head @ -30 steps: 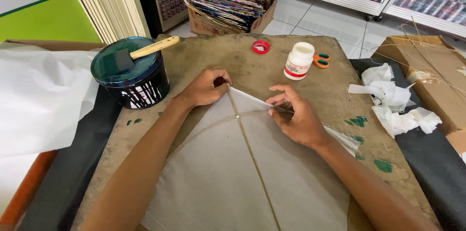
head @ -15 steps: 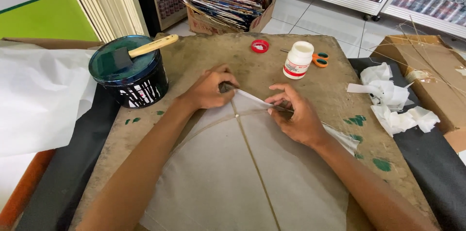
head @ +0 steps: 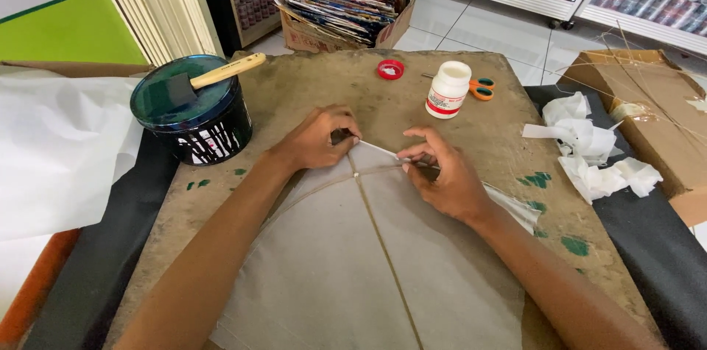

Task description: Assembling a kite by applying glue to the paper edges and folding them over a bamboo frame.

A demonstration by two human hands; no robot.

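In the head view, a grey paper kite [head: 353, 262] lies flat on a worn board [head: 309, 85], its thin spine running up the middle and a bowed stick crossing it near the top. The left hand [head: 317, 140] rests on the kite's top tip, fingers curled and pinched on the folded paper edge there. The right hand [head: 445, 181] sits just to the right of it, thumb and fingers pressed down on the same folded edge [head: 379, 150], a narrow white strip stretched between the two hands. The hands are near each other but apart.

At the left of the board stands a paint can [head: 193, 118] with a foam brush [head: 210, 78] lying across its lid. Beyond the hands are a red cap [head: 390, 69], a white glue bottle [head: 448, 89] and orange scissors [head: 480, 88]. Crumpled white paper [head: 589, 151] lies at the right.
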